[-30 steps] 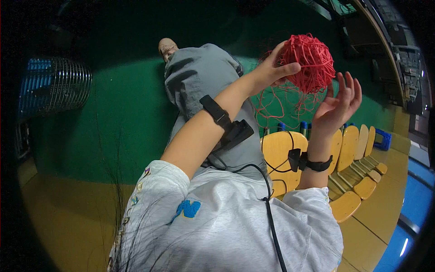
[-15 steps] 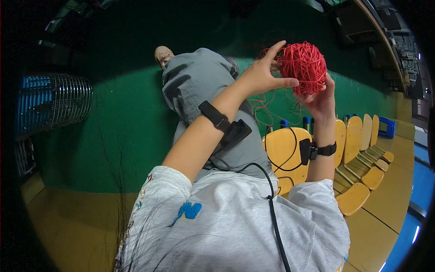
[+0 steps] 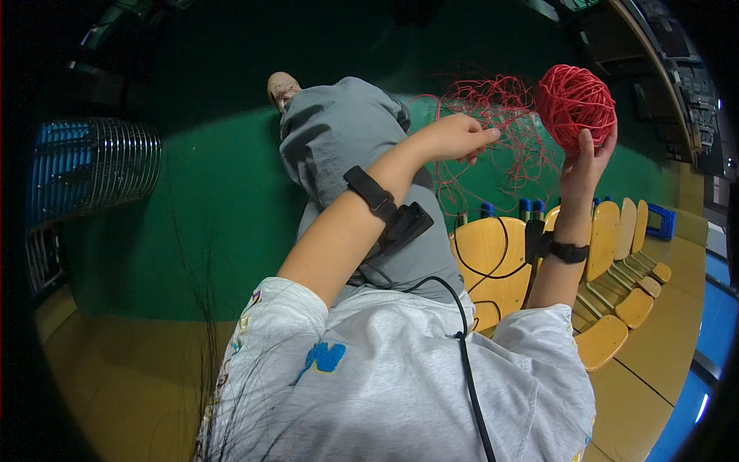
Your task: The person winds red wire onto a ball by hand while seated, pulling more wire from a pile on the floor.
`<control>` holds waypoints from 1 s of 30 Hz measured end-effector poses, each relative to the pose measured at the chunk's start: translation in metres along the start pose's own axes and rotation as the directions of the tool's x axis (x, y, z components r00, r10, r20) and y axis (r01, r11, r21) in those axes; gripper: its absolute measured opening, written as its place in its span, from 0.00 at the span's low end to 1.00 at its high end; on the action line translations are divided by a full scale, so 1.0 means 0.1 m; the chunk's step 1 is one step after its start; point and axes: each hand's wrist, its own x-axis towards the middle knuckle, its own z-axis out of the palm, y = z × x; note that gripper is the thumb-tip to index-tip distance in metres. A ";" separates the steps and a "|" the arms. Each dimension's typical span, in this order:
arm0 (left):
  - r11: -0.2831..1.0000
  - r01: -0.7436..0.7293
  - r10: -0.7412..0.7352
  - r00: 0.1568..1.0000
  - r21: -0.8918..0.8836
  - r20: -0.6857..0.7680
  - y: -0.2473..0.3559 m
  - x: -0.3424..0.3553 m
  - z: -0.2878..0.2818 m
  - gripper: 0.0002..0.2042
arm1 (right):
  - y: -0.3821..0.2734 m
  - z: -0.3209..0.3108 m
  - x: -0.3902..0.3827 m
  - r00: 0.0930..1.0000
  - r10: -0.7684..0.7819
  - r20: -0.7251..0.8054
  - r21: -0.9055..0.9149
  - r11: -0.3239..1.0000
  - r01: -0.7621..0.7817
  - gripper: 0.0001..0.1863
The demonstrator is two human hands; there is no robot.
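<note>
My right hand [image 3: 586, 154] grips a wound ball of red cord [image 3: 574, 104] from below, fingers round its lower right. My left hand [image 3: 460, 137] is to its left, thumb and fingers closed; loose red strands pass around and behind them, and whether one is pinched I cannot make out. A tangle of red cord [image 3: 493, 96] spreads beyond my left hand over the green surface. Both forearms carry black strapped devices [image 3: 404, 223] with cables. My grey-trousered leg [image 3: 331, 131] lies under my left arm.
Several yellow chairs [image 3: 489, 262] stand along the right, with blue plastic stools [image 3: 660, 222] behind them. Stacked metal-framed blue seats or racks [image 3: 92, 173] are at the far left. The floor is green [image 3: 192, 215], with tan [image 3: 131, 362] nearer me.
The ball has moved right, taken from between both hands into my right hand alone. My left hand has drawn away from it and closed, and more loose cord shows between them.
</note>
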 end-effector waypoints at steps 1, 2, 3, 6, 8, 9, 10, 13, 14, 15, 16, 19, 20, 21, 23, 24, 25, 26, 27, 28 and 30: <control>1.000 0.001 -0.001 1.000 -0.001 -0.001 -0.01 0.01 0.00 0.25 | 0.00 -0.01 0.01 1.000 -0.015 -0.010 0.013 1.000 0.015 0.42; 0.998 -0.040 0.039 0.999 -0.049 -0.021 -0.01 0.01 0.00 0.25 | 0.03 0.00 0.01 1.000 -0.014 -0.008 0.014 1.000 0.014 0.42; 0.992 -0.082 0.078 0.996 -0.097 -0.043 -0.01 0.02 0.01 0.25 | 0.07 0.00 -0.01 0.994 -0.093 0.052 -0.138 0.985 0.099 0.44; 0.988 -0.039 0.032 0.998 -0.147 -0.054 0.02 0.03 0.02 0.28 | 0.14 0.07 -0.09 0.958 -0.206 0.199 -0.380 0.885 0.269 0.49; 0.990 -0.041 0.032 0.997 -0.138 -0.065 0.07 0.01 0.06 0.32 | 0.23 0.10 -0.18 0.890 -0.278 0.361 -0.524 0.729 0.440 0.50; 0.991 -0.044 0.033 0.996 -0.128 -0.080 0.09 -0.01 0.06 0.36 | 0.25 0.15 -0.19 0.837 -0.340 0.428 -0.585 0.602 0.544 0.51; 0.991 -0.042 0.032 0.996 -0.128 -0.082 0.07 0.00 0.04 0.36 | 0.27 0.20 -0.23 0.837 -0.340 0.429 -0.582 0.604 0.544 0.51; 0.993 0.120 -0.120 0.992 -0.004 -0.049 0.11 -0.03 0.00 0.44 | 0.38 0.33 -0.37 0.801 -0.384 0.460 -0.679 0.430 0.596 0.50; 0.996 -0.001 -0.005 0.998 -0.092 -0.064 0.14 -0.08 0.02 0.45 | 0.43 0.35 -0.39 0.801 -0.384 0.459 -0.678 0.431 0.596 0.50; 0.976 -0.124 0.110 0.990 -0.178 -0.087 0.18 -0.14 0.03 0.47 | 0.46 0.38 -0.41 0.750 -0.427 0.505 -0.673 0.349 0.652 0.49; 0.976 -0.125 0.111 0.990 -0.179 -0.085 0.16 -0.13 0.03 0.47 | 0.48 0.41 -0.44 0.693 -0.464 0.551 -0.662 0.263 0.702 0.48; 0.967 -0.112 0.087 0.989 -0.227 -0.118 0.13 -0.13 0.05 0.46 | 0.53 0.43 -0.47 0.677 -0.492 0.547 -0.644 0.269 0.716 0.47; 0.938 -0.194 0.139 0.969 -0.288 -0.202 0.14 -0.13 0.11 0.44 | 0.54 0.42 -0.47 0.669 -0.501 0.548 -0.632 0.276 0.724 0.46; 0.899 -0.278 0.182 0.940 -0.339 -0.289 0.16 -0.14 0.13 0.42 | 0.53 0.41 -0.46 0.669 -0.501 0.549 -0.631 0.276 0.725 0.46; 0.884 -0.308 0.209 0.933 -0.352 -0.291 0.19 -0.15 0.08 0.40 | 0.45 0.39 -0.44 0.668 -0.490 0.560 -0.546 0.388 0.743 0.43; 0.868 -0.338 0.237 0.926 -0.364 -0.295 0.20 -0.15 0.06 0.38 | 0.42 0.41 -0.44 0.667 -0.490 0.562 -0.545 0.387 0.744 0.43; 0.867 -0.339 0.237 0.925 -0.365 -0.296 0.19 -0.14 0.04 0.38 | 0.38 0.44 -0.46 0.695 -0.519 0.497 -0.434 0.545 0.717 0.40; 0.860 -0.310 0.219 0.941 -0.405 -0.257 0.17 -0.14 0.03 0.37 | 0.33 0.47 -0.46 0.729 -0.534 0.429 -0.298 0.678 0.672 0.38; 0.852 -0.280 0.202 0.955 -0.442 -0.217 0.17 -0.13 0.02 0.36 | 0.25 0.49 -0.46 0.756 -0.520 0.398 -0.263 0.725 0.637 0.35; 0.851 -0.281 0.203 0.955 -0.443 -0.217 0.17 -0.13 0.02 0.36 | 0.23 0.45 -0.45 0.755 -0.519 0.399 -0.263 0.724 0.637 0.35; 0.884 -0.341 0.262 0.928 -0.319 -0.266 0.17 -0.13 0.03 0.37 | 0.18 0.39 -0.42 0.927 -0.321 0.192 -0.139 0.926 0.350 0.31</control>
